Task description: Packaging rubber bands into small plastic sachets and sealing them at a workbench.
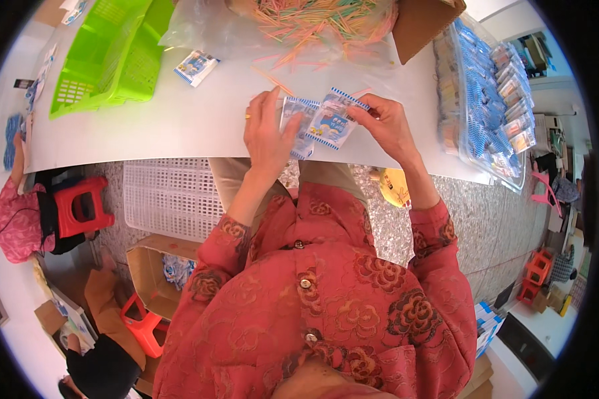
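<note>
Fingers of our right hand [387,126] pinch a blue-and-white packet [331,121] near its corner; our left hand [266,136] is part-curled against a second packet [300,128], grip unclear. We have both over the white table's [193,130] near edge. Farther: loose packet [196,68], green basket [138,70], pastel sticks [326,23].

Red button-front shirt [343,299] with patterned flowers [416,316], beige trousers [325,175], gold-coloured ring [247,116].

Bright, diffuse light pales the white table [199,126]. Fisheye distortion bends its edges. Black fills the corners
</note>
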Tool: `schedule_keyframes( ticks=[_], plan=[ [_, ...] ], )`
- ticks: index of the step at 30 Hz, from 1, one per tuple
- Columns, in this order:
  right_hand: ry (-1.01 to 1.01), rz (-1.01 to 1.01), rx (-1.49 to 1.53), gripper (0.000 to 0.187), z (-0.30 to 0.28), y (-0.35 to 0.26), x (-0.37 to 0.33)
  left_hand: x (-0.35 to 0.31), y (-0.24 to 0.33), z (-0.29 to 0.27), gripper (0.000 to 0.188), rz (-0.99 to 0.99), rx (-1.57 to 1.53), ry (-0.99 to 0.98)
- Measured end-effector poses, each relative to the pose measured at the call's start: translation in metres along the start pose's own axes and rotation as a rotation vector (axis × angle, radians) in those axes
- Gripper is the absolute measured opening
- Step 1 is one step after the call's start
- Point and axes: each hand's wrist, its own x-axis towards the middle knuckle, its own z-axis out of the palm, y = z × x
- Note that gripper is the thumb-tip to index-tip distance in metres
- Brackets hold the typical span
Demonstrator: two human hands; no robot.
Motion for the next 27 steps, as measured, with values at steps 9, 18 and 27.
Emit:
schedule_keyframes(
  ticks=[9, 18, 27],
  plan=[
    [-0.232, 0.015, 0.168, 0.016, 0.003, -0.03, 0.007, 0.002, 0.005, -0.019, 0.021, -0.443, -0.777, -0.65],
    [-0.243, -0.229, -0.03, 0.014, 0.007, -0.051, 0.012, 0.004, 0.021, -0.035, 0.013, -0.333, -0.652, -0.556],
    [-0.113, -0.365, -0.028, 0.022, 0.013, -0.067, 0.006, -0.001, 0.026, -0.04, 0.008, -0.398, -0.722, -0.453]
  ],
)
